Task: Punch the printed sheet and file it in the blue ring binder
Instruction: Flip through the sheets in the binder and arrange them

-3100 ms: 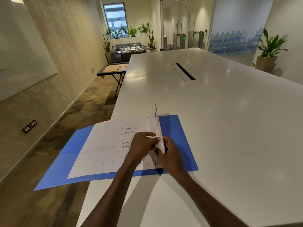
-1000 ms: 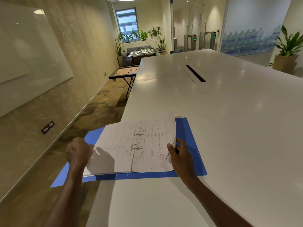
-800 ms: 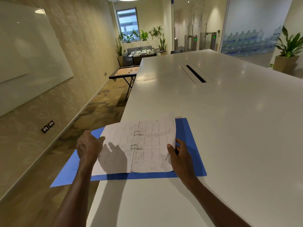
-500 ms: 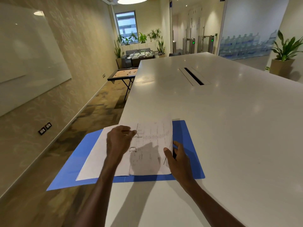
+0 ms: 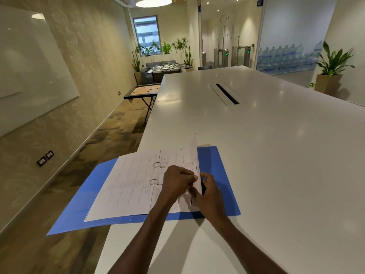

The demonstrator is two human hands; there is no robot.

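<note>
The blue ring binder (image 5: 217,169) lies open on the white table's near left corner, its left cover hanging past the edge. Printed sheets (image 5: 130,184) lie flat on its left side, threaded on two metal rings (image 5: 157,165). One printed sheet (image 5: 194,155) stands nearly upright on the right side. My left hand (image 5: 176,181) pinches that sheet's near edge between thumb and fingers. My right hand (image 5: 210,194) rests just behind it on the right stack, fingers touching the sheet. No punch is visible.
The white table (image 5: 266,155) stretches ahead, with a dark cable slot (image 5: 227,93) in its middle. Left of the table is carpeted floor, a small board-game table (image 5: 143,90) and a whiteboard wall. A potted plant (image 5: 331,70) stands at the far right.
My left hand came from beside the binder's left cover across the pages to the right stack and took hold of a sheet, which now stands raised. My right hand stayed at the right stack.
</note>
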